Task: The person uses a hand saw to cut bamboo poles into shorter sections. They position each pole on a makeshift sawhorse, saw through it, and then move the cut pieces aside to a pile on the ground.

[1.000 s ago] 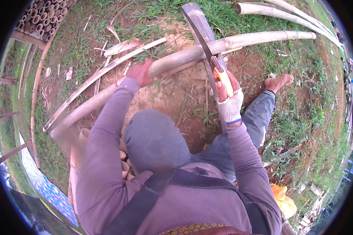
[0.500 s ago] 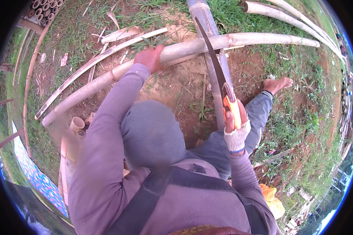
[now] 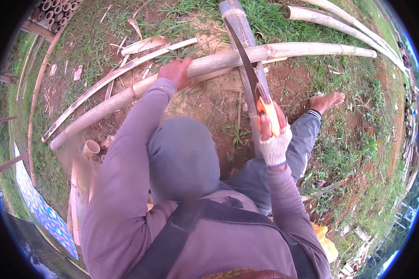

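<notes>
A long pale bamboo pole [image 3: 219, 60] slants across the ground, resting over a thicker bamboo log [image 3: 241, 25] that runs away from me. My left hand [image 3: 176, 73] is bare and closes over the pole, left of where the two cross. In my right hand [image 3: 275, 142], which wears a white fingerless glove, is the orange handle of a curved handsaw [image 3: 247, 63]. The dark blade lies across the pole near the crossing. How deep its teeth sit in the bamboo cannot be made out.
Split bamboo strips [image 3: 125, 64] lie beyond the pole on the left. More poles [image 3: 333, 21] are at the far right. Short bamboo pieces [image 3: 91, 148] stand near my left arm, and cut tubes [image 3: 55, 13] are stacked far left. My bare foot [image 3: 328, 101] stretches out right.
The saw and my right hand have slid forward and slightly left, bringing the handle closer to the pole. My left hand keeps its place on the bamboo.
</notes>
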Available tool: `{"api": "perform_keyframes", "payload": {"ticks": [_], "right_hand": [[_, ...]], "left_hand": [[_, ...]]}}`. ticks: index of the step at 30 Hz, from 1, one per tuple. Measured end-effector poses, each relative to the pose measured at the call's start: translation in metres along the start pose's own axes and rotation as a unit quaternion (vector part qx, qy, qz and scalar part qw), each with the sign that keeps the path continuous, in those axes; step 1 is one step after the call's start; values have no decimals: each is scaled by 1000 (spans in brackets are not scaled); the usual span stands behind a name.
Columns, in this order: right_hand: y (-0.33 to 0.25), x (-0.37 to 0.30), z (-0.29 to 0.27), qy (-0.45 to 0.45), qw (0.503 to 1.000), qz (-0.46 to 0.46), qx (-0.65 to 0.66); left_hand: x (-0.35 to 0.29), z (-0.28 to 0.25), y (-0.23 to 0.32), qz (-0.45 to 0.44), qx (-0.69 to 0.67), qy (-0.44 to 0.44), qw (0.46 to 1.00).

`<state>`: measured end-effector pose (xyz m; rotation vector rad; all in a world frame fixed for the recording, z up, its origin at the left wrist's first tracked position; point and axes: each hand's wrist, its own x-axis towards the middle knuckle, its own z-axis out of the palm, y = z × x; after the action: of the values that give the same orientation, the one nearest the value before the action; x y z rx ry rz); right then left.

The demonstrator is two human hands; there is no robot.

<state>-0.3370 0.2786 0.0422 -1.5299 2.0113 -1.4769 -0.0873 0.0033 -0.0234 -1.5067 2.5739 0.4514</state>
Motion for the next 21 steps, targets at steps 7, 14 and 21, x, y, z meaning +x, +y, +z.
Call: {"api": "perform_keyframes", "payload": {"ticks": [7, 14, 21], "right_hand": [[-13, -78, -51, -44, 989, 125, 69], [2, 50, 52, 1, 999, -34, 15], [-1, 34, 42, -57, 995, 40, 76]], "left_hand": [[-9, 1, -3, -9, 0, -9, 1000], [-5, 1, 0, -9, -6, -1, 1000], [-14, 2, -13, -3, -13, 1, 1000]]}}
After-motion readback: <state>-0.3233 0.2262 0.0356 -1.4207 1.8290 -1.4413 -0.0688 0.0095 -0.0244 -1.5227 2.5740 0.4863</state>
